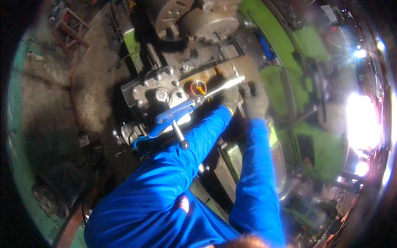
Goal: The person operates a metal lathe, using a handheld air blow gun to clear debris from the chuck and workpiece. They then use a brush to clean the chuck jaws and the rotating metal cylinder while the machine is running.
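Note:
Both gloved hands are close together over a brown board point(215, 74) on a lathe. My left hand point(231, 99) has its fingers curled, partly behind the bright tip of a blue-handled tool point(175, 115) with a long metal shaft. My right hand point(256, 101) is just to the right, fingers bent inward. What either hand grips is hidden by glare and shadow. The blue-handled tool lies slanting across the tool post's near side. Left of my hands stands the square tool post point(155, 89) with several bolts, its ball-ended lever point(180, 136) pointing toward me.
A large round chuck point(211, 20) sits at the far side, beside a slotted disc point(169, 16). An orange-and-yellow item point(199, 88) rests on the board. Green machine panels point(285, 91) rise to the right. A metal frame point(71, 29) stands on the floor at far left.

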`<state>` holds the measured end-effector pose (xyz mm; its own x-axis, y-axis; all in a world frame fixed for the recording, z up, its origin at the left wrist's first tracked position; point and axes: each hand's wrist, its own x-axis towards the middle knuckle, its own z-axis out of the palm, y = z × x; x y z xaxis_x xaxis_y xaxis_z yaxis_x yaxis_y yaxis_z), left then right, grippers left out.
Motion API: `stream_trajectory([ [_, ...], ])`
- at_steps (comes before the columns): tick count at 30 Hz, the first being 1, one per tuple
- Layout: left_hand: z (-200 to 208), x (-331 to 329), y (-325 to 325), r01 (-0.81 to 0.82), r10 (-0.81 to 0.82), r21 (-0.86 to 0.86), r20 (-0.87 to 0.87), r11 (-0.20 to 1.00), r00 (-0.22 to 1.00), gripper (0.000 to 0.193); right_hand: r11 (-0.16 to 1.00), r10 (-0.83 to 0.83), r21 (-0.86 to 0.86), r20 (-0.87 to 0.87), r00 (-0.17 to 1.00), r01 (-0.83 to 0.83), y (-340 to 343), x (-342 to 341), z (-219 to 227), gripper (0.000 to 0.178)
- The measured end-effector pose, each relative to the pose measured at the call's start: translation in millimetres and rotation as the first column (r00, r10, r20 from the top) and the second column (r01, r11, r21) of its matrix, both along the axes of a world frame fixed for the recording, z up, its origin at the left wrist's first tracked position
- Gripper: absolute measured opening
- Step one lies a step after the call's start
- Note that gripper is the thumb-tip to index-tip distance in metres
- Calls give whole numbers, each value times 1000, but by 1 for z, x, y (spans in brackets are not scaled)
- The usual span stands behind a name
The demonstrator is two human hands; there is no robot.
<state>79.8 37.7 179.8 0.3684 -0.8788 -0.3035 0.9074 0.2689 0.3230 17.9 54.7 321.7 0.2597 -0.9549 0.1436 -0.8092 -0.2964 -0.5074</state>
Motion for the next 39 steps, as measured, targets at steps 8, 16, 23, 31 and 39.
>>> stream_trajectory([
  [8, 79, 10, 34, -47, -89, 310, 409, 950, 908, 23, 997, 24, -75, -34, 999, -27, 1, -9, -3, 34],
  [16, 78, 9, 34, -75, -279, 455, 658, 887, 699, 25, 958, 112, -258, -52, 992, -122, 3, -12, -5, 28],
  [23, -58, -24, -7, -116, -363, 371, 928, 921, 84, 37, 963, -16, -266, -221, 975, -45, 7, -1, -7, 28],
  [31, -38, -27, -9, -155, -339, 362, 927, 919, 159, 36, 941, 137, -298, -89, 987, -157, -4, -15, -14, 28],
  [39, -11, -17, 2, -130, -256, 350, 849, 928, 461, 33, 850, 199, -185, -754, 626, -493, -5, 3, 51, 20],
])
